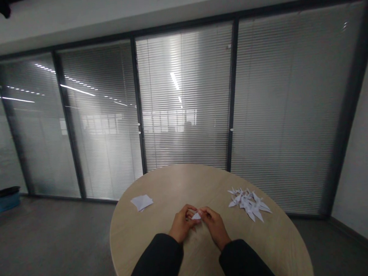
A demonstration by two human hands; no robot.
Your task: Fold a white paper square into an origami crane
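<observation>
A small piece of folded white paper [196,216] is between the two hands, with its pointed corner showing. The left hand [182,224] and the right hand [216,227] are close together, and both pinch the paper with the fingertips. On the round desk [204,186] of pale wood, some flat white paper sheets [142,202] lie to the left of the hands. To the right lies a heap of folded paper cranes [249,203] with thin, sharp points.
</observation>
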